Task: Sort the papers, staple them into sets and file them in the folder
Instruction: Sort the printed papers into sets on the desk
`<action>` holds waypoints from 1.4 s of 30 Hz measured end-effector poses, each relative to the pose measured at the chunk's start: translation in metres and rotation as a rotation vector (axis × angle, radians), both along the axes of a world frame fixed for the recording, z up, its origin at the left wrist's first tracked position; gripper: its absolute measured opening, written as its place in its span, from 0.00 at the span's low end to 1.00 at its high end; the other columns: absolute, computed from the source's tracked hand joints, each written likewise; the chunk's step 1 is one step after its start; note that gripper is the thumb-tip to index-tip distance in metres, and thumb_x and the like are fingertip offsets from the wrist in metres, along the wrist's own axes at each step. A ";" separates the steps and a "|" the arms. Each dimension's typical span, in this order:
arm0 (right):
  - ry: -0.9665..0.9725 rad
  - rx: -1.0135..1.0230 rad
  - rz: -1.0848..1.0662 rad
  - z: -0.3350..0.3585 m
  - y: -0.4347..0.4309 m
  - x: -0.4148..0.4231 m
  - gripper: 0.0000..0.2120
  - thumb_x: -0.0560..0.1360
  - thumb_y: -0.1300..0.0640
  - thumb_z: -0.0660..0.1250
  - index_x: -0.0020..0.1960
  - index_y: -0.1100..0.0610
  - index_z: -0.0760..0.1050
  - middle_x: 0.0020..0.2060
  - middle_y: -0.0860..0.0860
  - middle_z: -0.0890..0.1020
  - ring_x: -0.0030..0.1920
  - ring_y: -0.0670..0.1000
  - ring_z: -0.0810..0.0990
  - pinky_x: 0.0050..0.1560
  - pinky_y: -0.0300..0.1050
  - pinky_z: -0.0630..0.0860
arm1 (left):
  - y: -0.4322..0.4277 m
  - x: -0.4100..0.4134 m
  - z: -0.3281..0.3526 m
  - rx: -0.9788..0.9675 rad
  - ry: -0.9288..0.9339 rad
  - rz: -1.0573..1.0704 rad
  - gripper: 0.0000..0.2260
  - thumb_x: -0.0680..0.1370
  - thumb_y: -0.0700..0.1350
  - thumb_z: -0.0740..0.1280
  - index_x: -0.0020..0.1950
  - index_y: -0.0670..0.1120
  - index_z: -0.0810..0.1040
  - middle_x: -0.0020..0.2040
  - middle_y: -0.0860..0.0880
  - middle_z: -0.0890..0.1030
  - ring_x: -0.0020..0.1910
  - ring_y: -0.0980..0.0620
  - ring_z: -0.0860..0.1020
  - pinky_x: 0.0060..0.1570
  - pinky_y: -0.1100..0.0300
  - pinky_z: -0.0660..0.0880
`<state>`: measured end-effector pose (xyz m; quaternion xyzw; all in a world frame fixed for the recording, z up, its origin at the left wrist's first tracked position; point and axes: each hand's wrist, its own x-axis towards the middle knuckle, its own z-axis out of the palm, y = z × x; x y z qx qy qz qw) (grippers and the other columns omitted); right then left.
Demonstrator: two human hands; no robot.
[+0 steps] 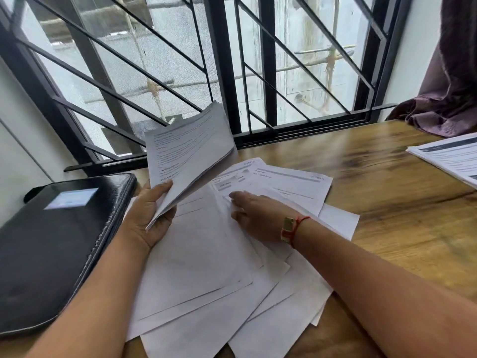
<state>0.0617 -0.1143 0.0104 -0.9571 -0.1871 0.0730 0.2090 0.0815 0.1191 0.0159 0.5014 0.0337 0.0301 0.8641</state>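
Nearest the person, loose sheets (201,293) lay fanned and overlapping on the wooden bench (400,228), most showing blank white, a few at the far end printed side up. To their left a black folder (56,241) lay closed and flat on the bench, its right edge just beside the sheets, a pale label near its far end. The left hand (147,215) was raised over the sheets' left side, its fingers (165,186) clenched on the near corner of a thick stack (188,151) of printed pages, thumb on top, the stack tilting up toward the window. The right hand (258,215) rested palm down on the middle of the sheets, its fingers (238,195) stretched out and released, touching a printed page and grasping nothing; a red cord and a gold-coloured band (289,228) circled its wrist. Farther right, well apart, a pile (449,158) of printed pages lay on the bench, cut off by the frame edge. Beyond stood a window (258,73) with black bars, and a purple curtain (451,86) hung at the right, its hem on the bench.
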 end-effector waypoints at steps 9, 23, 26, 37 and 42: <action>-0.038 -0.059 -0.016 0.003 -0.005 0.001 0.23 0.84 0.46 0.54 0.77 0.52 0.59 0.76 0.58 0.65 0.75 0.59 0.63 0.75 0.53 0.60 | 0.000 0.000 0.000 -0.008 -0.008 -0.001 0.21 0.81 0.34 0.62 0.74 0.40 0.70 0.52 0.47 0.84 0.42 0.56 0.84 0.31 0.69 0.78; -0.140 -0.204 -0.098 0.010 -0.008 -0.002 0.27 0.79 0.39 0.61 0.71 0.55 0.65 0.60 0.59 0.78 0.63 0.61 0.73 0.60 0.54 0.72 | -0.001 -0.001 0.001 0.041 0.023 0.035 0.22 0.81 0.36 0.63 0.75 0.42 0.69 0.46 0.50 0.86 0.37 0.57 0.84 0.28 0.68 0.77; -0.164 -0.267 -0.141 0.009 -0.007 -0.003 0.25 0.80 0.37 0.57 0.66 0.56 0.67 0.58 0.58 0.79 0.60 0.61 0.74 0.55 0.53 0.70 | -0.001 -0.001 0.000 0.040 0.021 0.030 0.22 0.81 0.36 0.63 0.75 0.41 0.68 0.48 0.50 0.85 0.38 0.57 0.84 0.28 0.67 0.77; -0.132 -0.312 -0.173 0.000 -0.015 0.007 0.26 0.81 0.38 0.52 0.69 0.55 0.68 0.71 0.54 0.70 0.70 0.61 0.66 0.66 0.57 0.66 | 0.002 0.003 -0.003 0.027 0.034 0.043 0.23 0.80 0.36 0.65 0.76 0.42 0.68 0.49 0.49 0.85 0.39 0.56 0.84 0.29 0.67 0.78; -0.103 -0.254 -0.235 0.001 -0.025 0.012 0.25 0.81 0.39 0.54 0.70 0.55 0.67 0.72 0.56 0.68 0.70 0.62 0.66 0.65 0.57 0.67 | 0.004 0.004 -0.004 0.023 0.028 0.033 0.23 0.80 0.36 0.64 0.75 0.42 0.68 0.49 0.49 0.85 0.39 0.56 0.84 0.29 0.68 0.77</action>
